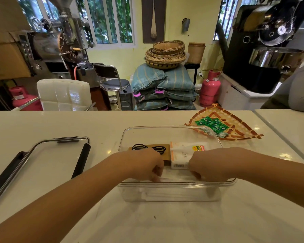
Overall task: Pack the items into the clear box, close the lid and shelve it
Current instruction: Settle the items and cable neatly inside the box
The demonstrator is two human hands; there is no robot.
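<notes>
Fingers of the left hand were curled down inside the clear box, tips near its front wall; fingers of the right hand were curled the same way a little to the right. Something pale and flat lay between and under the two sets of fingertips, but it was blurred; I could not tell whether either hand was pinching it or only resting on it. Both forearms reached in over the near rim.

The box sat on the white table, open, at centre. Inside it, just beyond the left hand, lay a brown cardboard piece with a coiled black cable on top, the cable touching the back of the left knuckles. Beside the cardboard, on its right, lay a white packet with orange edging and a yellow sticker; its near end was just beside the right fingertips.

The lid, clear with black clips on its edges, lay flat on the table to the left of the box, apart from it.

Farther off, behind the right corner of the box, stood a woven fan-shaped tray holding small green sachets; a few sachets showed through the box wall.

Beyond the table edge: a white chair, stacked blue sacks with baskets on top, and a pink gas cylinder.
</notes>
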